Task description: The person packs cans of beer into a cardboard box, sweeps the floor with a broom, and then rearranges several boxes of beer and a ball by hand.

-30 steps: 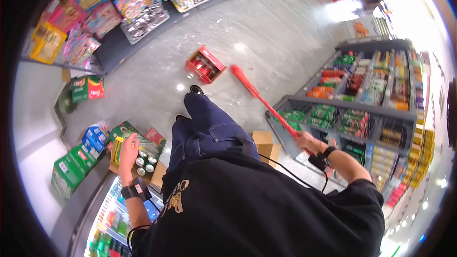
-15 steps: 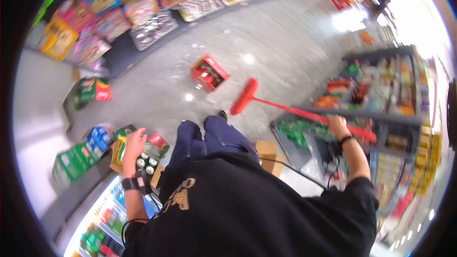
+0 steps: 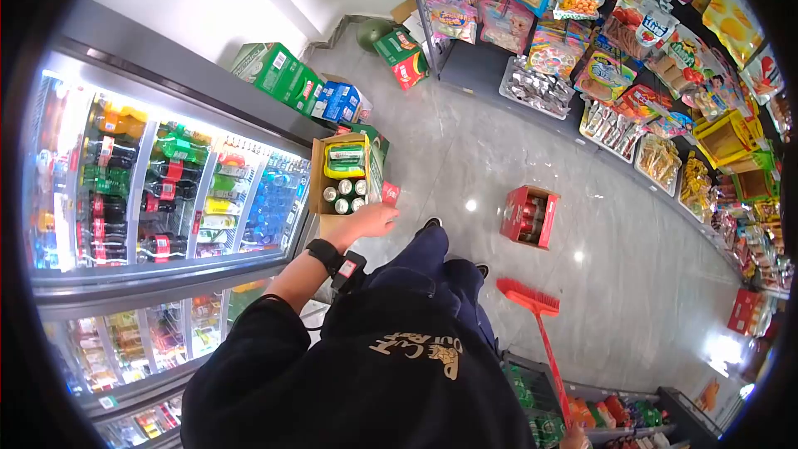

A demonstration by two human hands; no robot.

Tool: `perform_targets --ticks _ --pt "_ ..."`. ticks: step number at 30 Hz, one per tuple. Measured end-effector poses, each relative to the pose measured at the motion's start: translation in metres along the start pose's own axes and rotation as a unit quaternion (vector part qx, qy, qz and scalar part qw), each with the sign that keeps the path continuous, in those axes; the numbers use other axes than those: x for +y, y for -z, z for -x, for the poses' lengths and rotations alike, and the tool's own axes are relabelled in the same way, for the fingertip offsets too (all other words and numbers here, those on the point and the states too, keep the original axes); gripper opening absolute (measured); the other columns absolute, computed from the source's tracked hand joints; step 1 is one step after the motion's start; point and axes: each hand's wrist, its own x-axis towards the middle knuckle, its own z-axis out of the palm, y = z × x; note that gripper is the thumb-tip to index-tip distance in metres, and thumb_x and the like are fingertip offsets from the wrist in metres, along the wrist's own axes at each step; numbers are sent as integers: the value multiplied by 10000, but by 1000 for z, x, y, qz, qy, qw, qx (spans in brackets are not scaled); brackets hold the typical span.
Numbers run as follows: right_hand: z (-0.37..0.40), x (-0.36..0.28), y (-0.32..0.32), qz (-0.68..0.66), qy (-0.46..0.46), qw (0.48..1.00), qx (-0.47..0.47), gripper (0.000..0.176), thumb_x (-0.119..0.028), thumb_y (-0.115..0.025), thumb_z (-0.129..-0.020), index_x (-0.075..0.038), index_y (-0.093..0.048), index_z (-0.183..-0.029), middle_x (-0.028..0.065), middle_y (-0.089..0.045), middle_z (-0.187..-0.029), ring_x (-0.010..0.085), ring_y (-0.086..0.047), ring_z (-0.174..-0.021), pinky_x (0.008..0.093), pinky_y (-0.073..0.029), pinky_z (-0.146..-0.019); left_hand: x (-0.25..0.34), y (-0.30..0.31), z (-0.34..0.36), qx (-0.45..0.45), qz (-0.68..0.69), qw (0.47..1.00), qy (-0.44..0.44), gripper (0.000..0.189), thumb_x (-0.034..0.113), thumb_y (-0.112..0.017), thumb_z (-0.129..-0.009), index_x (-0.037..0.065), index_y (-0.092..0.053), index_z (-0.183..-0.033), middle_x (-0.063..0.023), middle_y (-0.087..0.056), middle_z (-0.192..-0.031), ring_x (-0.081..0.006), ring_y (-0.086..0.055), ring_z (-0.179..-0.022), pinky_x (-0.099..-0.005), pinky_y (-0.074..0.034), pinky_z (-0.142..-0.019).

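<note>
Broom [image 3: 528,294] and red carton [image 3: 517,214] have shifted lower and rightward in my head view. The broom's head lies just beyond my shoes; its handle runs down-right to my right hand [image 3: 573,438], the nearer one, wrapped around it at the picture's edge. My left hand [image 3: 370,221] curls near the canned-drink box [image 3: 317,175]; I cannot tell whether it is closed.
</note>
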Motion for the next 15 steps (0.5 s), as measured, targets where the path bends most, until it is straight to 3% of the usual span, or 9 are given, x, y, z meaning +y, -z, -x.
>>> perform_targets --ticks 2,3,5,6,7,9,13,15 --pt "3 -3 15 -19 -68 992 -105 574 -374 -400 -861 -203 -211 -1376 37 -169 -1437 143 -127 -1324 235 -121 -1068 3 -5 10 9 -6 1000 15 277 225 -529 -791 90 -556 -1032 -130 -601 -933 -319 -560 -886 -430 -450 -739" --pt "-4 4 13 -17 -62 992 -104 574 -374 -400 -861 -203 -211 -1376 37 -169 -1437 143 -127 -1324 235 -121 -1068 5 -6 15 1 -5 1000 22 285 223 -531 -790 92 -552 -1042 -131 -601 -937 -322 -559 -889 -430 -449 -743" --pt "-15 26 -21 -43 13 999 0 422 -284 -354 -891 -137 -399 -1285 138 -440 -1270 266 -486 -1099 392 -412 -864 8 -3 20 -7 -12 1000 27 292 222 -532 -790 95 -548 -1053 -131 -602 -942 -325 -558 -892 -430 -448 -746" --pt "-66 84 -100 -90 335 888 301 362 -258 -377 -882 -130 -490 -1200 185 -565 -1072 340 -558 -943 432 -438 -774 10 -1 21 -16 -19 999 30 291 218 -535 -783 88 -542 -1043 -140 -597 -927 -326 -558 -895 -433 -448 -748" --pt "-61 85 -106 -94 331 889 302 362 -258 -377 -882 -130 -490 -1200 185 -565 -1072 340 -558 -943 432 -438 -774 13 -2 21 -25 -24 999 30 290 215 -538 -777 80 -536 -1034 -149 -593 -912 -327 -557 -898 -435 -448 -749" --pt "-33 72 -94 -139 99 971 166 337 -210 -396 -868 -93 -518 -1159 181 -606 -962 345 -582 -872 405 -450 -752 24 -3 18 -31 -27 999 34 289 215 -536 -777 82 -537 -1034 -146 -593 -919 -327 -557 -898 -436 -448 -750" --pt "-34 55 -87 -85 75 973 202 324 -163 -395 -867 -88 -517 -1157 202 -606 -928 342 -595 -812 406 -466 -701 33 -19 6 -25 -27 999 9 283 216 -527 -777 91 -541 -1030 -143 -591 -938 -326 -556 -903 -434 -446 -754" --pt "-59 68 -107 -2 44 983 176 324 -132 -378 -871 -143 -524 -1161 177 -625 -892 299 -615 -726 411 -481 -639 39 -17 2 -33 -29 999 20 281 217 -526 -777 88 -543 -1026 -147 -590 -943 -326 -555 -908 -431 -445 -758"
